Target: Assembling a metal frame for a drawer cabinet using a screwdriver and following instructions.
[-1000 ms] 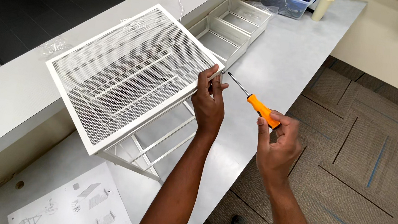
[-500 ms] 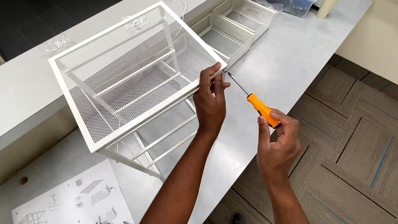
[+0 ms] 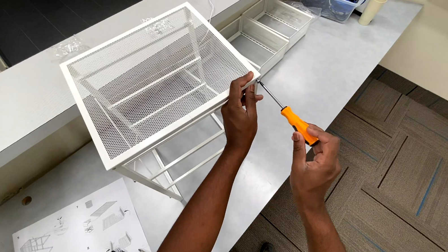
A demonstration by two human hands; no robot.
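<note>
At the mesh rack (image 3: 156,78) corner, left hand (image 3: 241,117) pinching the frame, right hand (image 3: 313,162) clamped on orange screwdriver (image 3: 288,114)

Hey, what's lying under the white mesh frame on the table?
Under the white mesh frame the grey table shows through, with the frame's lower rails. Just in front lies an instruction sheet. The left hand covers the corner where the screwdriver tip meets it.
</note>
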